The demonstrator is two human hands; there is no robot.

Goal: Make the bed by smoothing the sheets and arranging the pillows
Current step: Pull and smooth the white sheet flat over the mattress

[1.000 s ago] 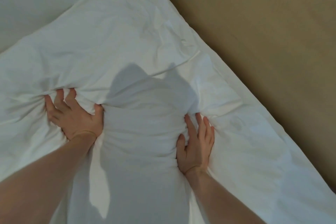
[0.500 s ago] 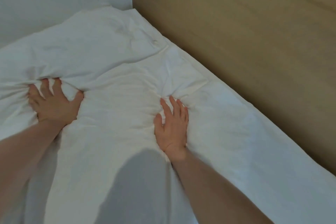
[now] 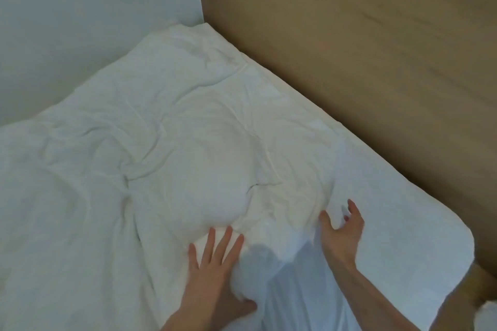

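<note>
A white pillow [image 3: 204, 158] lies rumpled across the head of the bed, its far corner up by the wall corner. My left hand [image 3: 212, 263] lies flat on the pillow's near edge, fingers straight and spread. My right hand [image 3: 341, 234] hovers at the pillow's right near corner with fingers loosely spread, holding nothing. White sheet [image 3: 390, 217] covers the mattress to the right, smooth up to the rounded corner. A creased white duvet or sheet [image 3: 59, 209] fills the left side.
A tan wooden headboard panel [image 3: 363, 48] runs along the right side of the bed. A pale wall [image 3: 88, 21] stands behind the pillow. The wooden bed frame shows at the lower right corner [image 3: 481, 290].
Both hands let go of the bunched pillow fabric and drew back toward me. The left hand now lies flat; the right has opened. The view has shifted, showing more headboard and mattress corner.
</note>
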